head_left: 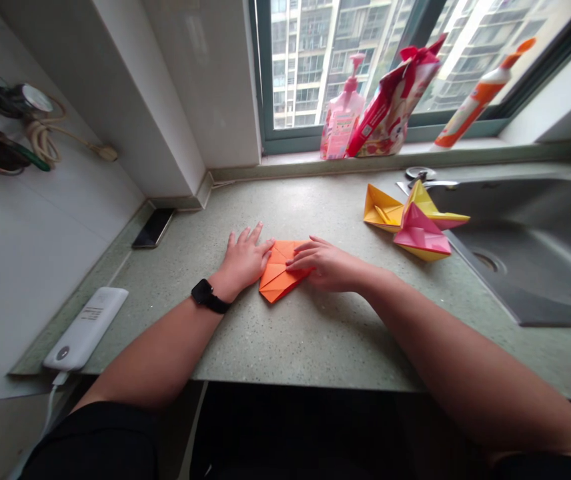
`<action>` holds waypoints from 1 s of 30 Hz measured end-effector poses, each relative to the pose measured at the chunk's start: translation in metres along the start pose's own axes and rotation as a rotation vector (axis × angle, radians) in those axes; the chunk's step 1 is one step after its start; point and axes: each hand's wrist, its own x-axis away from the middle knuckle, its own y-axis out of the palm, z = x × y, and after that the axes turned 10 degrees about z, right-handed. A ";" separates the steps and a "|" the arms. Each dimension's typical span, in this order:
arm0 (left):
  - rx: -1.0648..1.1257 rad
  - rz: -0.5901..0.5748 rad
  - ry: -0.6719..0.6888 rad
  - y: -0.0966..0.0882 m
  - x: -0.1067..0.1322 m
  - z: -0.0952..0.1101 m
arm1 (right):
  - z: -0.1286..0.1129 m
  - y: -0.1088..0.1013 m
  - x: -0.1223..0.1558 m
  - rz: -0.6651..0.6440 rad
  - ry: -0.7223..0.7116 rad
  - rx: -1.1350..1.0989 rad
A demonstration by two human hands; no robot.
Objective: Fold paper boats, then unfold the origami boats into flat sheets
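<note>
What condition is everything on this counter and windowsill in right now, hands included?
orange paper, partly folded, flat on the counter.
left hand, open, fingers spread, touching the paper's edge.
right hand, fingers flat, pressing the paper.
yellow and pink paper shapes, folded, lying beside the sink.
phone, screen dark, lying flat.
pump bottle, upright.
red bag, leaning.
orange bottle, tilted against the window, capped.
</note>
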 end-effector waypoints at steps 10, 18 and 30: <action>0.152 0.041 0.039 -0.017 0.000 0.009 | 0.001 0.003 -0.002 0.019 -0.082 -0.022; 0.211 -0.140 0.228 -0.037 0.022 0.021 | 0.001 -0.004 -0.003 0.022 -0.107 -0.052; 0.332 -0.089 0.364 -0.021 0.014 0.005 | 0.010 -0.003 -0.001 0.060 -0.142 -0.061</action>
